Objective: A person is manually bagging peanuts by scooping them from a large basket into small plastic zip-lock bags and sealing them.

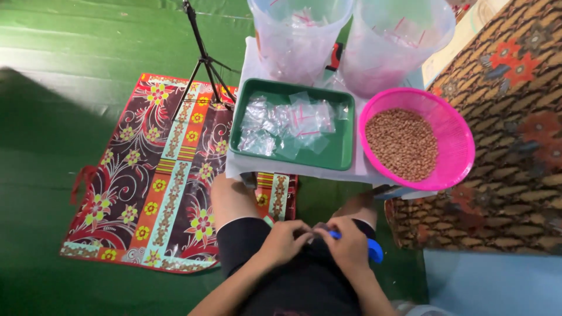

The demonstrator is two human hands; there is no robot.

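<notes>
My left hand [285, 240] and my right hand [350, 246] meet over my lap, fingers pinched together on something small between them that I cannot make out. My right hand also grips a blue scoop [373, 250], whose end sticks out to the right. In front of my knees a low white table [249, 169] carries a green tray [341, 151] with several small clear zip bags [287, 124] and a pink basket [456, 146] filled with brown grains [403, 143].
Two large clear plastic tubs [295, 35] [392, 44] stand behind the tray. A black tripod [202, 58] rises on a red flowered mat [152, 175] over the green floor. A brown patterned mat [515, 129] lies at the right.
</notes>
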